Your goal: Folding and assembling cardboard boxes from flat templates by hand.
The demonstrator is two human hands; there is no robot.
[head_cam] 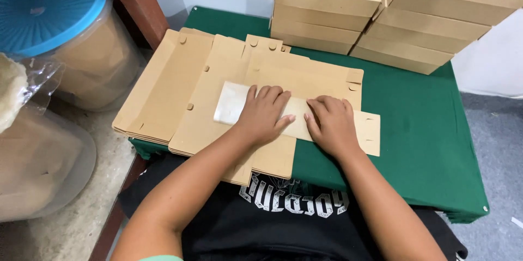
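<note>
A flat brown cardboard box blank point(305, 84) lies on the green-covered table point(425, 125), and across its near side is a folded panel with a pale, glossy inner face point(231, 103). My left hand point(263, 115) presses palm down on that panel, fingers spread. Just to its right, my right hand point(330, 123) also presses flat on the panel, beside a small tabbed flap point(368, 133). Neither hand grips anything.
A stack of more flat brown blanks point(163, 86) lies at the table's left. Two stacks of assembled brown boxes point(327, 10) point(436, 16) stand at the back. A clear tub with a blue lid point(49, 7) and plastic bags point(32, 152) sit at the left.
</note>
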